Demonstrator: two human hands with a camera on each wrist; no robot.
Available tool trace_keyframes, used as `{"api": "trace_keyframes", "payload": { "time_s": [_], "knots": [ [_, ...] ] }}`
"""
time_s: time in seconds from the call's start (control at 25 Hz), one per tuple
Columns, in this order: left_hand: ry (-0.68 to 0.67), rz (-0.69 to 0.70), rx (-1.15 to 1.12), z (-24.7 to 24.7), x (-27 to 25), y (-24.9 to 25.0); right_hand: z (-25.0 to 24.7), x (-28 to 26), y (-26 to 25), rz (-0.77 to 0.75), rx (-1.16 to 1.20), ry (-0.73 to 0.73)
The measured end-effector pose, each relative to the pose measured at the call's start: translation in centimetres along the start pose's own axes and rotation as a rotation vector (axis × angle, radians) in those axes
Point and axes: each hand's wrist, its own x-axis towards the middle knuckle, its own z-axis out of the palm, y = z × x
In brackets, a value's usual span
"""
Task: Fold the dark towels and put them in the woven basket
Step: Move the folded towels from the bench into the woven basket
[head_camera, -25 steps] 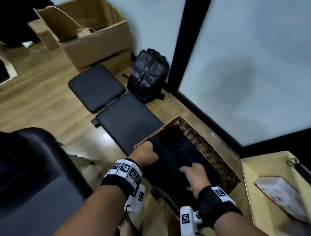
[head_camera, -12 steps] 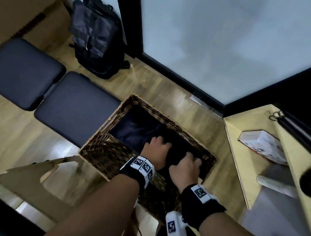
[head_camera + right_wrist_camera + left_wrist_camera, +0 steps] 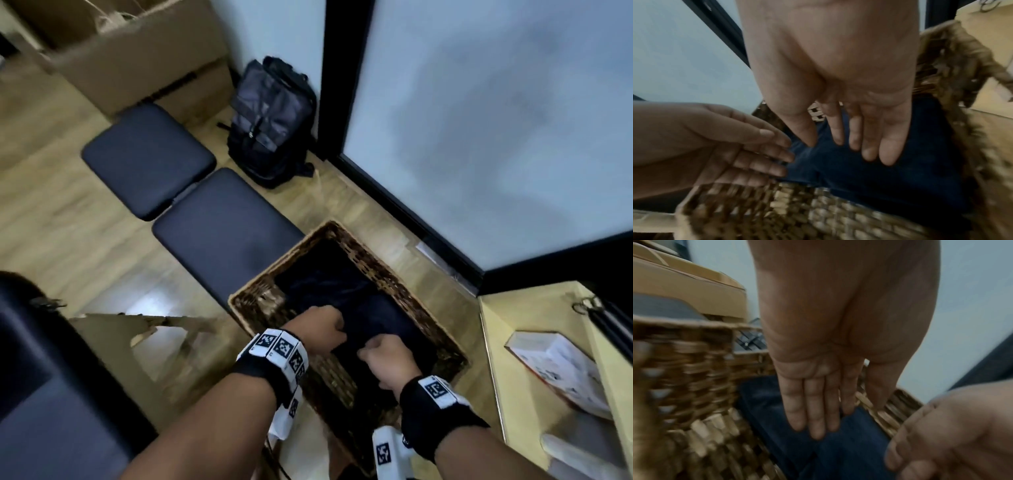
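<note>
Brown woven wicker basket (image 3: 404, 284): one
Dark navy towels (image 3: 376, 308): count unclear
Dark padded square stools (image 3: 147, 157): two
Black backpack (image 3: 270, 120): one

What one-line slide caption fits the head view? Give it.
Both hands, left and right, inside the woven basket on dark towels.

Indoor room, office-like or a storage corner of one. Wood-look laminate floor (image 3: 51, 219). Frosted glass partition (image 3: 479, 120) in black frames. Open cardboard box (image 3: 137, 68) against the wall, dark backpack (image 3: 270, 120) beside it. Two dark padded seats (image 3: 191, 205). Pale wooden shelf (image 3: 507, 359) at right.
</note>
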Motion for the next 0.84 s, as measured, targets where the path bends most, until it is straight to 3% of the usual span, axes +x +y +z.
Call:
{"api": "trace_keyframes", "payload": {
  "time_s": [0.2,0.44,0.6,0.76,0.84],
  "knots": [
    [0.392,-0.108,-0.135,-3.6,-12.2,-6.4,5.5,-6.5,-7.7,-0.298,-0.074,-0.06],
    [0.917,-0.377,-0.301,-5.0,-30.3,-18.2,18.0,-16.6,-19.2,-0.726,-0.267,-0.149],
    [1.253,-0.525,-0.315,-5.6,-39.6,-24.3,25.3,-22.4,-26.1,-0.897,-0.325,-0.143],
    [1.482,-0.696,-0.368,-6.6,-45.1,-30.8,31.8,-25.4,-32.0,-1.028,-0.257,-0.144],
    [1.48,-0.772,-0.464,-6.5,-45.7,-33.4,34.3,-25.9,-33.8,-1.039,-0.334,-0.158]
  ]
}}
